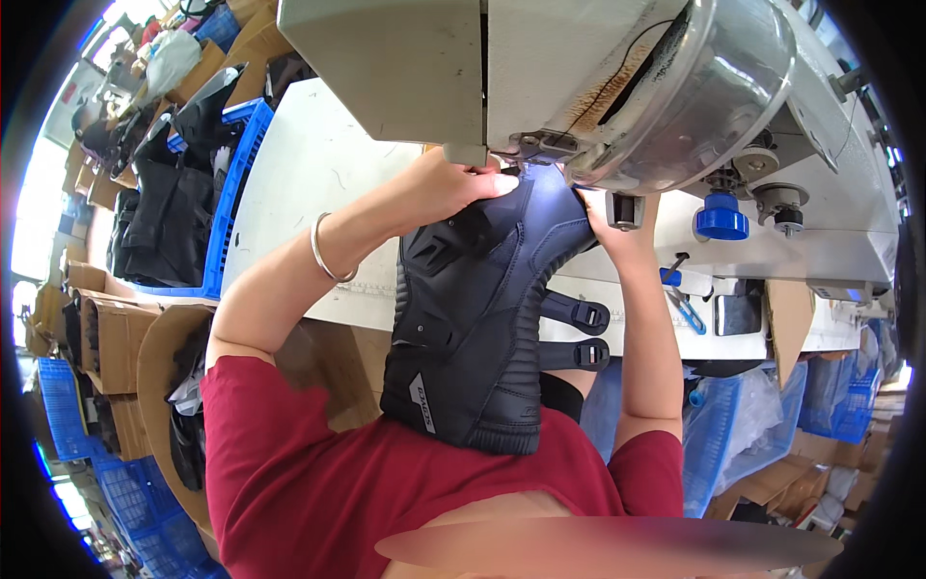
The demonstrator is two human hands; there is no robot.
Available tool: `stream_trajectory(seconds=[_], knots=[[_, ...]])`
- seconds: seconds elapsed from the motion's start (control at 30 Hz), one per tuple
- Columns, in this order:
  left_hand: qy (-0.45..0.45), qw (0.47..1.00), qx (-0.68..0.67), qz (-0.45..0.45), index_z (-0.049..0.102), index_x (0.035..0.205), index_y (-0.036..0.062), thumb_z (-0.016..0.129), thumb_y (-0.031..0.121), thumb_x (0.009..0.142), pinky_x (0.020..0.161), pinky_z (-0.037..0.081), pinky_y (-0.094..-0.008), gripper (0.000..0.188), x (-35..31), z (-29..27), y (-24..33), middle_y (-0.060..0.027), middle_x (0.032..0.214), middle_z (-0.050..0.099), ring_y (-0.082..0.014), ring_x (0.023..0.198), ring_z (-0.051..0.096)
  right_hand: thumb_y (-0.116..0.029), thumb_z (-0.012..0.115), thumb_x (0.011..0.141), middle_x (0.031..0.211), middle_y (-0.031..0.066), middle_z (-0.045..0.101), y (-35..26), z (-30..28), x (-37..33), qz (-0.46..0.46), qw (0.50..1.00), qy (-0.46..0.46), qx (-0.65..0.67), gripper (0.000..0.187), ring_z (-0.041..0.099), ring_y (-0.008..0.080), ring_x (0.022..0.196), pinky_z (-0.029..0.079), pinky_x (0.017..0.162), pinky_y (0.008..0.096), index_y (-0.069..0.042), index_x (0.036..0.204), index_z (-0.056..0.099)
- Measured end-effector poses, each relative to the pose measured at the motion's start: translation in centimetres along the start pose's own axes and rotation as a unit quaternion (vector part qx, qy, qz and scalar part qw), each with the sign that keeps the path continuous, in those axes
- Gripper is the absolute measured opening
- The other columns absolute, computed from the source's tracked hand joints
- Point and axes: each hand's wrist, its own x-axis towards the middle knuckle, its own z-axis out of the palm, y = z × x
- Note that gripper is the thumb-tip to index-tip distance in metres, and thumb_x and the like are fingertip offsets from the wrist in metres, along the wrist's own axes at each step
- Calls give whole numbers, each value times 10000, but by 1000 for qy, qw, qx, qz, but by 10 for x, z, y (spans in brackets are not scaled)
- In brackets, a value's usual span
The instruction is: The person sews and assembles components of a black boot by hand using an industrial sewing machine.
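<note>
I'd guide the boot (473, 314) evenly under the sewing machine (415, 72): left hand (451, 189) pinching its edge, right hand (619, 234) alongside (grip hidden; I can't tell).

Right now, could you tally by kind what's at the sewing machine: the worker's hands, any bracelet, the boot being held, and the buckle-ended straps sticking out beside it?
Hands: 2 (left hand, right hand)
Silver bracelet: 1
Black boot: 1
Straps: 2 (upper strap, lower strap)
Total: 6
</note>
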Motion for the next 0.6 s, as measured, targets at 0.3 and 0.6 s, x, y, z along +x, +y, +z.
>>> stream_trajectory(seconds=[0.3, 0.6], knots=[[41, 985, 104, 133, 534, 764, -9, 680, 114, 770, 621, 425, -329, 190, -2, -3, -3, -69, 674, 523, -177, 661, 486, -163, 708, 737, 862, 80, 695, 3, 5, 2, -14, 999, -11, -28, 158, 654, 271, 844, 492, 798, 380, -99, 881, 710], [52, 978, 132, 153, 561, 819, -29, 683, 115, 775, 657, 450, -343, 194, -4, -2, -2, -88, 725, 569, -199, 700, 528, -227, 652, 807, 979, 90, 687, 2, 8, 3, 7, 993, -75, -91, 205, 636, 292, 945, 483, 844, 414, -112, 973, 689]])
